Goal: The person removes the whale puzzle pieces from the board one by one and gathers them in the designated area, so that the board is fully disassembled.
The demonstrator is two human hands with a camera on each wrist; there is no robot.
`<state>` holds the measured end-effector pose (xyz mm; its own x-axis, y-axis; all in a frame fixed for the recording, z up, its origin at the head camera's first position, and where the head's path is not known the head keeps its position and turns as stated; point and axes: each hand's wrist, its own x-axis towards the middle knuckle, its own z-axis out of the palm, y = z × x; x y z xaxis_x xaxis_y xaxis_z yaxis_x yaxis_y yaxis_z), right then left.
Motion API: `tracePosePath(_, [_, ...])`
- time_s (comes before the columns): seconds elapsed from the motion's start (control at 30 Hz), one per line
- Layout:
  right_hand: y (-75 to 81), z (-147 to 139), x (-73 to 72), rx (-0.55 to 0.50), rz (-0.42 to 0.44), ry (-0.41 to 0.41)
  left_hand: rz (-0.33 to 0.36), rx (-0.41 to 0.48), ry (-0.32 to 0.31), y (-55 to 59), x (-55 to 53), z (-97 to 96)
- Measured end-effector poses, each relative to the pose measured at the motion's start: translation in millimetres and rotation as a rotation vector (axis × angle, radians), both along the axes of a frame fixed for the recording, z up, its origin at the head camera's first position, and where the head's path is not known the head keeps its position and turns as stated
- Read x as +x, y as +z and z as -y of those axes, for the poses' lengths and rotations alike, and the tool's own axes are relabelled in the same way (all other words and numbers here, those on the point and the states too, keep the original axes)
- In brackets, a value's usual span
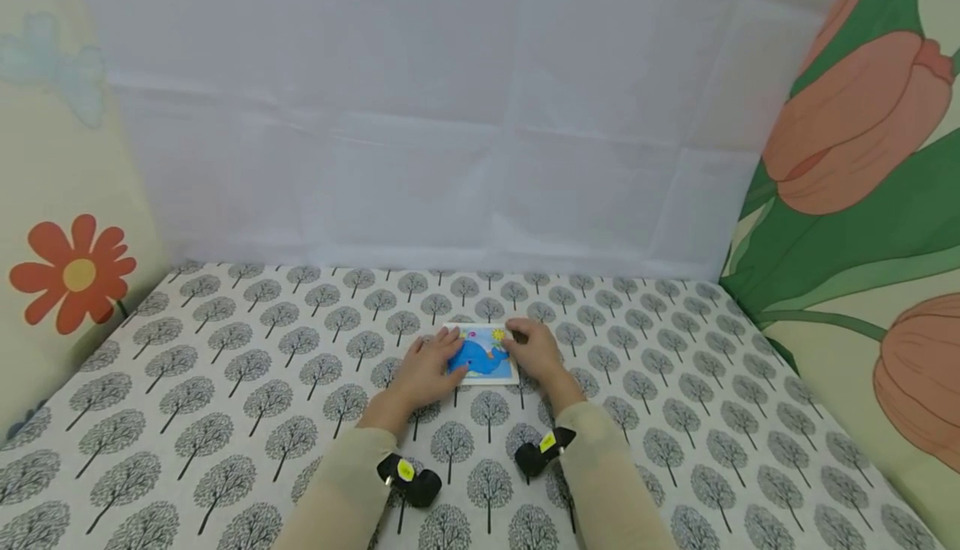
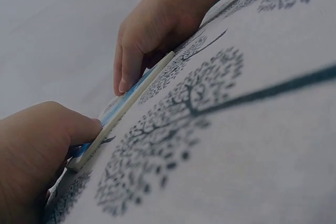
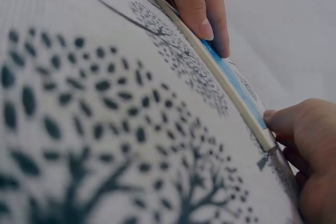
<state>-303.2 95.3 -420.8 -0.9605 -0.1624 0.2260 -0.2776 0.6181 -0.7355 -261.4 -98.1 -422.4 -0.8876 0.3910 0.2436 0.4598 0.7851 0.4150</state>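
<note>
Near the middle of the tree-print cloth [image 1: 300, 362], the picture board [image 1: 487, 364] lies flat, or nearly so, between your two hands. It is a thin, pale-edged piece bearing a blue whale [image 1: 474, 358], with a yellow sun [image 1: 499, 335] toward its far right corner.

Left: your left hand [image 1: 426, 372] is mostly open, its fingers extended over the board's left part, the thumb set on the near left area. The fingers touch it from above; you do not enclose it.

Right: your right hand [image 1: 537, 353] is partly closed, fingers bent, holding the board at its right edge. In the right wrist view your thumb [image 3: 278, 121] rests on the top face by the end; how far the other fingers reach beneath cannot be told.

Surroundings: your pale sleeves [image 1: 341, 483] extend to both wrists, each carrying a black device [image 1: 408, 481] with a yellow-green label. Behind the cloth hangs a creased white sheet [image 1: 405, 133]. On the left stands a panel with a red flower [image 1: 78, 275]; on the right, one with pink tulips [image 1: 862, 125].
</note>
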Motion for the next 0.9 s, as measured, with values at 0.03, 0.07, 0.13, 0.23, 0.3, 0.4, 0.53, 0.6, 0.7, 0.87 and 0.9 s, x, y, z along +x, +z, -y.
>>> tracePosePath(0.03, [-0.6,0.0,-0.5,0.009,-0.013,0.001,0.001,-0.006,-0.002,0.0,0.3,0.1])
tracePosePath(0.07, [-1.1,0.1,-1.1,0.014,-0.020,0.000,0.001,-0.016,-0.002,-0.3,0.2,0.3])
tracePosePath(0.13, [-1.9,0.3,-1.6,0.015,-0.035,0.004,0.004,-0.025,-0.002,-0.3,0.6,0.5])
tracePosePath(0.23, [-2.4,1.0,-2.1,0.016,-0.047,0.001,0.005,-0.031,-0.003,0.0,1.1,0.5])
tracePosePath(0.3, [-2.3,1.5,-2.3,0.015,-0.047,-0.005,0.004,-0.033,-0.003,0.6,1.4,0.4])
tracePosePath(0.4, [-1.9,2.1,-2.5,0.019,-0.046,-0.009,0.006,-0.036,-0.003,1.7,1.5,-0.2])
tracePosePath(0.53, [-0.7,3.0,-2.6,0.023,-0.033,-0.017,0.008,-0.042,-0.003,2.2,1.5,-0.2])
tracePosePath(0.6, [0.2,3.4,-2.7,0.028,-0.026,-0.021,0.007,-0.044,-0.007,2.1,1.4,0.1])
tracePosePath(0.7, [2.5,4.3,-3.1,0.061,-0.027,-0.023,0.007,-0.048,-0.014,1.7,1.3,0.7])
tracePosePath(0.87, [6.9,6.2,-2.4,0.152,-0.024,-0.035,0.009,-0.053,-0.016,1.2,1.2,1.0])
tracePosePath(0.9, [7.1,6.5,-2.4,0.166,-0.017,-0.039,0.012,-0.053,-0.017,1.2,1.1,0.8])
